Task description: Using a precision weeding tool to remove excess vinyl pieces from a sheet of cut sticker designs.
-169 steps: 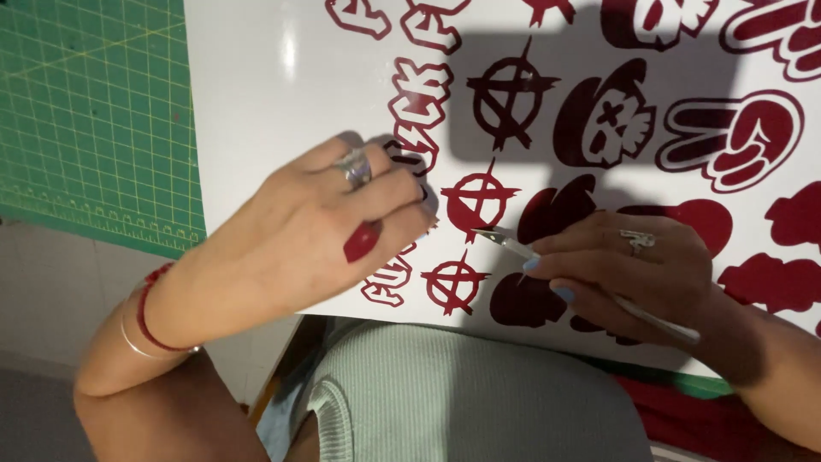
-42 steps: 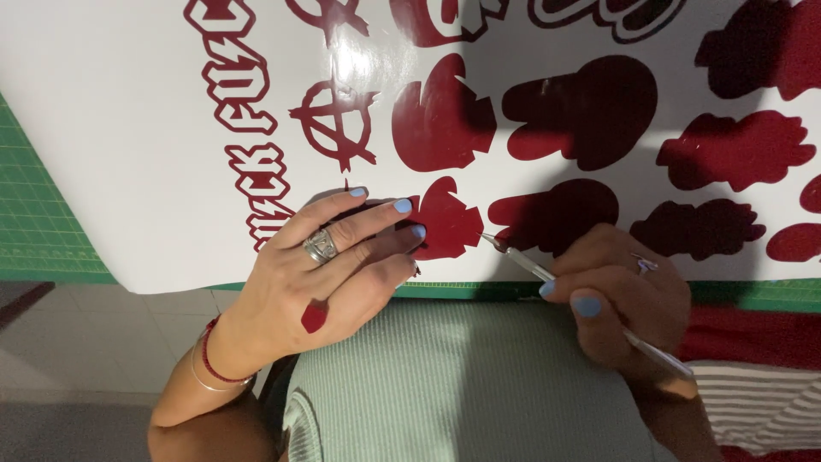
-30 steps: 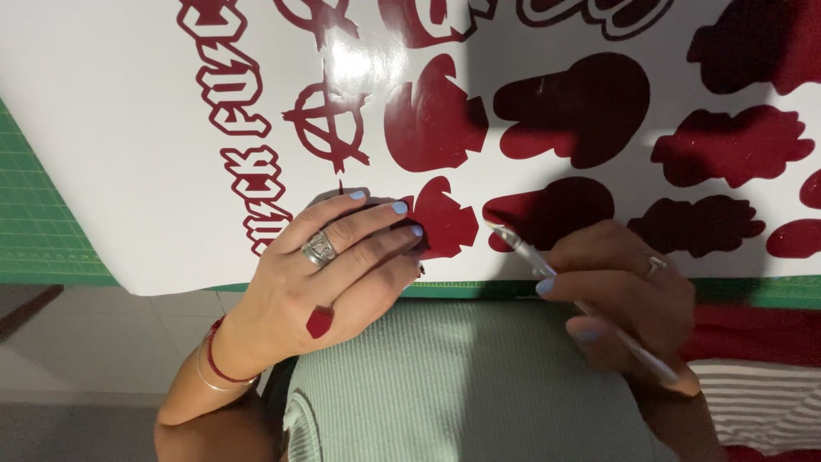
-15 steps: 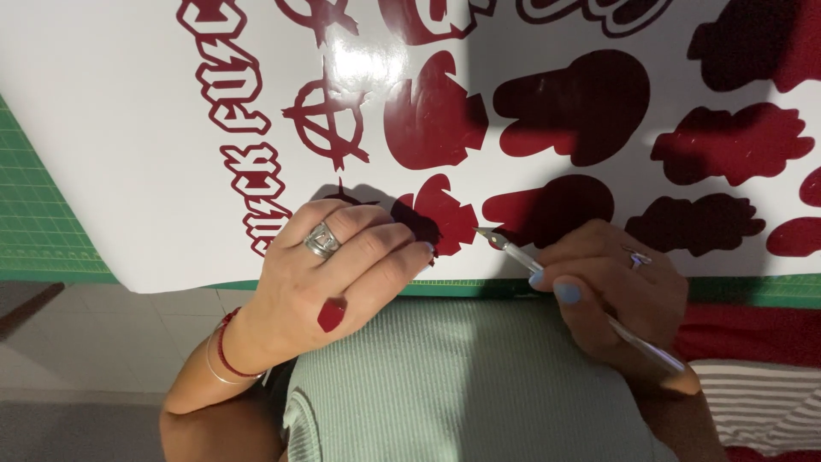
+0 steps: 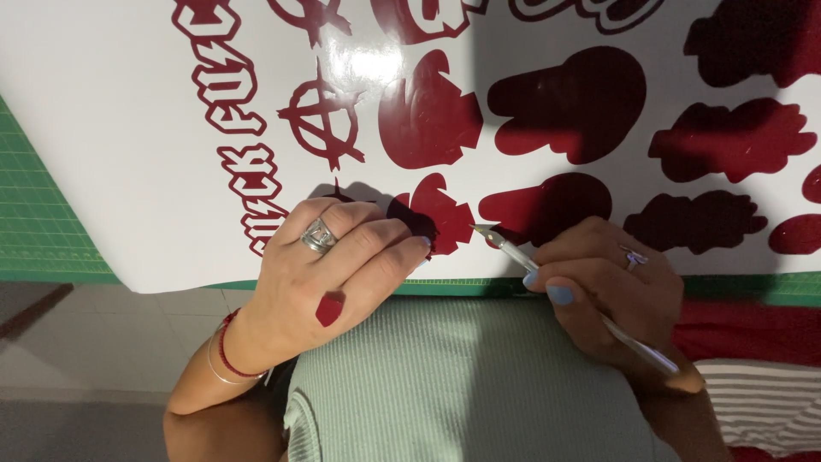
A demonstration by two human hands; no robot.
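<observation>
a large white vinyl sheet (image 5: 128,128) fills most of my view, covered with dark red cut-out shapes and gothic lettering, and it lies over a green cutting mat (image 5: 34,222) whose gridded edge shows at the left and along the sheet's near edge. below that, a pale green ribbed garment (image 5: 462,385) covers my lap, with a strip of red and striped cloth (image 5: 761,376) at the lower right. my left hand (image 5: 329,278) rests flat on the near edge of the sheet, fingers spread a little and not gripping anything, the fingertips pressing on the small dark red sticker shape (image 5: 440,218) closest to me; a silver ring (image 5: 318,235) sits on one finger, a scrap of red vinyl (image 5: 328,309) is stuck to the back of the hand, and a red cord bracelet (image 5: 227,351) and a thin bangle circle the wrist. my right hand (image 5: 611,287) is closed around a slim silver craft knife (image 5: 564,291), held like a pen, fingers pinched on the shaft. the knife's blade tip (image 5: 475,228) touches the sheet just beside the right edge of that small sticker shape, between it and the longer red blob to its right.
</observation>
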